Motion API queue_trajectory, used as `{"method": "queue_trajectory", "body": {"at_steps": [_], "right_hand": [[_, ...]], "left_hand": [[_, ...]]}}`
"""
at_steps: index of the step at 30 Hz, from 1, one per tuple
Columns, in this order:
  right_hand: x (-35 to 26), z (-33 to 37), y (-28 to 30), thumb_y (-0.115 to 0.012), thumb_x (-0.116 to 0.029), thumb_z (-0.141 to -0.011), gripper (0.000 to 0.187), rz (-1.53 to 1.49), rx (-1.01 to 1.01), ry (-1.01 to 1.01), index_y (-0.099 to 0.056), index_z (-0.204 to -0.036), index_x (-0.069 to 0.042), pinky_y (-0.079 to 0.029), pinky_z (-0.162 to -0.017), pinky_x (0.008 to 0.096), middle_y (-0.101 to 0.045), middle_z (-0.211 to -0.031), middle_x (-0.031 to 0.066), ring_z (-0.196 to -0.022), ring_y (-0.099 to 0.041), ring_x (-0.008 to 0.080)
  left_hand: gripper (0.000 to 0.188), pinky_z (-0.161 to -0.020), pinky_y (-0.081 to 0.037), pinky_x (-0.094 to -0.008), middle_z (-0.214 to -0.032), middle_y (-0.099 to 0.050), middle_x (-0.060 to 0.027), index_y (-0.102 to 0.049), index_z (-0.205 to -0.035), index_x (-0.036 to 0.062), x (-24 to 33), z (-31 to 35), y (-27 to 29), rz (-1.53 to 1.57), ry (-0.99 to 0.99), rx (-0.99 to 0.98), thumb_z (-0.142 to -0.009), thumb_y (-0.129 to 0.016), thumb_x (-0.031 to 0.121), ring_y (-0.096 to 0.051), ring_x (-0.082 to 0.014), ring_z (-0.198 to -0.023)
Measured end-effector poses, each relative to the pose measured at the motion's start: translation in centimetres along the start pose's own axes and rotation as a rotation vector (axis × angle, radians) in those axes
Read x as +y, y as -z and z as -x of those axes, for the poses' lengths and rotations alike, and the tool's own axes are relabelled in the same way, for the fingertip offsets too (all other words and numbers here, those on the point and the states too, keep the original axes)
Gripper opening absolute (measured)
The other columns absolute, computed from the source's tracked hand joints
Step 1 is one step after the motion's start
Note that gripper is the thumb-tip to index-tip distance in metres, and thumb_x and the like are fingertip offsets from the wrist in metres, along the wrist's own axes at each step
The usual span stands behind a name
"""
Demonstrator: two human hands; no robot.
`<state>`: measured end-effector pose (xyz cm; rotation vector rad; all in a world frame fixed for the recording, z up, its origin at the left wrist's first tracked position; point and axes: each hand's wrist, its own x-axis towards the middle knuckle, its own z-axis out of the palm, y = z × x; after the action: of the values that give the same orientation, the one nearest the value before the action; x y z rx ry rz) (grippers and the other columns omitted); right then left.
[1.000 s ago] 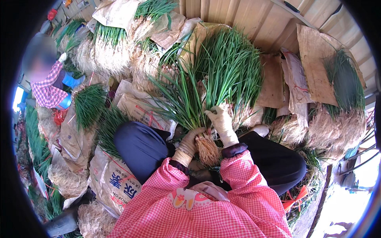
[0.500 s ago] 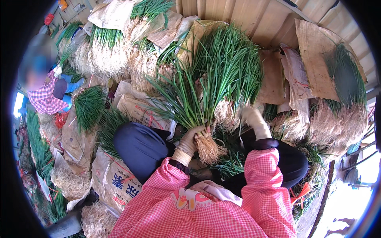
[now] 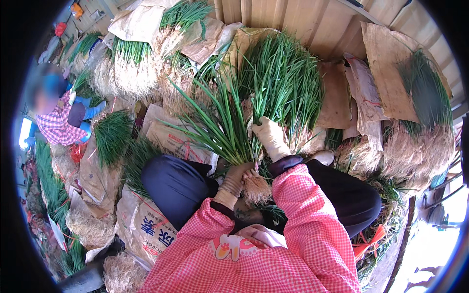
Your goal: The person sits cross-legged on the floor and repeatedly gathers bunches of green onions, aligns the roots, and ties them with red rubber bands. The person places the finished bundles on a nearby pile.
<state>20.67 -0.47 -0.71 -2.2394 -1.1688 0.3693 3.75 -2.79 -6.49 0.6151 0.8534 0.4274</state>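
My gloved left hand (image 3: 236, 177) is closed around the base of a bunch of scallions (image 3: 222, 133). Its pale, matted roots (image 3: 256, 190) hang out beside the fingers, and the long green leaves fan up and to the left. Higher up and to the right, my gloved right hand (image 3: 269, 136) has its fingers curled around some green leaves at the bunch's right edge. Which of those leaves belong to the held bunch I cannot tell. Directly beyond the hands stands a big upright heap of scallions (image 3: 288, 78), roots down.
My crossed legs (image 3: 177, 188) frame the hands. Printed sacks (image 3: 145, 222) lie at left, and covered scallion stacks (image 3: 132, 63) line the back near a ribbed wall (image 3: 303, 24). Orange ties (image 3: 369, 242) lie by my right knee. At far left sits another person (image 3: 58, 119).
My right hand has moved left and inward from beside the heap to the leaves near the bunch. The bunch's leaves lean farther left, and my left hand has shifted slightly lower.
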Motion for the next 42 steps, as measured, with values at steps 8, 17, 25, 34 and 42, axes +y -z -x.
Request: {"method": "queue_trajectory", "body": {"at_steps": [8, 17, 25, 34, 42], "right_hand": [[2.1, 1.1, 0.3, -0.06, -0.021, -0.086, 0.031, -0.73, 0.049, -0.024, -0.055, -0.108, 0.001, -0.043, -0.051, 0.0231, -0.06, -0.078, 0.0047, -0.064, -0.055, 0.0103], [4.2, -0.6, 7.1, -0.049, -0.022, -0.092, 0.017, -1.196, 0.175, -0.038, -0.056, -0.092, -0.007, -0.044, -0.056, 0.0196, -0.066, -0.086, 0.0057, -0.075, -0.063, 0.0118], [14.5, 6.1, 4.6, -0.055, -0.02, -0.086, 0.021, -0.163, -0.499, -0.203, -0.06, -0.097, -0.003, -0.051, -0.06, 0.0292, -0.066, -0.083, 0.007, -0.067, -0.063, 0.0196], [10.4, 2.6, -9.2, -0.062, -0.028, -0.078, 0.031, -0.089, -0.229, -0.2, -0.061, -0.103, -0.01, -0.048, -0.08, 0.0387, -0.064, -0.089, 0.0201, -0.086, -0.062, 0.035], [5.0, 9.8, -2.6, -0.05, -0.016, -0.092, 0.02, -1.359, -0.402, -0.236, -0.058, -0.105, -0.003, -0.045, -0.061, 0.0203, -0.061, -0.087, 0.0007, -0.068, -0.054, 0.0074]], "left_hand": [[0.017, -0.045, -0.032, -0.0181, -0.061, -0.056, 0.0025, -0.065, -0.083, 0.0018, -0.1, -0.2, 1.2, -0.11, -0.126, -0.156, -0.074, -0.066, 0.016, -0.043, -0.0045, -0.046], [0.02, -0.043, -0.032, -0.0177, -0.06, -0.054, 0.0002, -0.063, -0.079, -0.0008, 0.5, -0.1, 0.6, 0.144, 0.087, -0.113, -0.074, -0.066, 0.019, -0.043, -0.0056, -0.044], [0.025, -0.063, -0.046, -0.0247, -0.075, -0.061, -0.0072, -0.061, -0.086, -0.0019, 0.3, -0.8, 1.0, 0.219, 0.1, -0.168, -0.076, -0.065, 0.02, -0.056, -0.0153, -0.064], [0.027, -0.072, -0.05, -0.0308, -0.087, -0.062, -0.0112, -0.059, -0.096, -0.0024, 1.9, 0.6, 1.1, 0.423, 0.25, -0.26, -0.077, -0.063, 0.017, -0.061, -0.02, -0.077], [0.023, -0.073, -0.049, -0.0328, -0.085, -0.063, -0.0093, -0.059, -0.097, -0.0007, 2.4, 0.3, 0.3, 0.517, 0.2, -0.271, -0.081, -0.059, 0.016, -0.06, -0.0206, -0.076]]}}
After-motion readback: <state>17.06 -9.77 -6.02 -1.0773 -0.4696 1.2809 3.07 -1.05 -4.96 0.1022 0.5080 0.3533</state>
